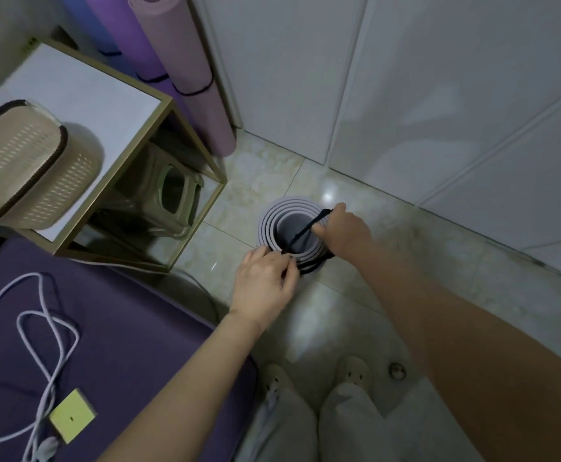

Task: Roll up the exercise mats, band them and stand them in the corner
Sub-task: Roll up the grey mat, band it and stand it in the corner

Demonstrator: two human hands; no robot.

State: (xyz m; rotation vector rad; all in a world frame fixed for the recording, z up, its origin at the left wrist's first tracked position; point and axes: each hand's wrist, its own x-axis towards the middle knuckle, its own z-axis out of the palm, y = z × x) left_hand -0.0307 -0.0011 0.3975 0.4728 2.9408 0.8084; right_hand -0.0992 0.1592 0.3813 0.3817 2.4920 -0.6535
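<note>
Head view: a pale tiled floor (339, 321) meets white panels, and just right of the gold-framed table (169, 105) the rolled mat (274, 216) stands on end. The left hand (265, 285) and right hand (345, 228) each pinch the black band (305, 230), stretched taut across the mat's open top. The foam looks light and springy and likely to uncoil, so I would grip the roll's outside at mid-height, not its soft rim.

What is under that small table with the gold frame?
A greenish plastic stool stands under the table. The tabletop and the basket on it cover whatever lies further back.
</note>
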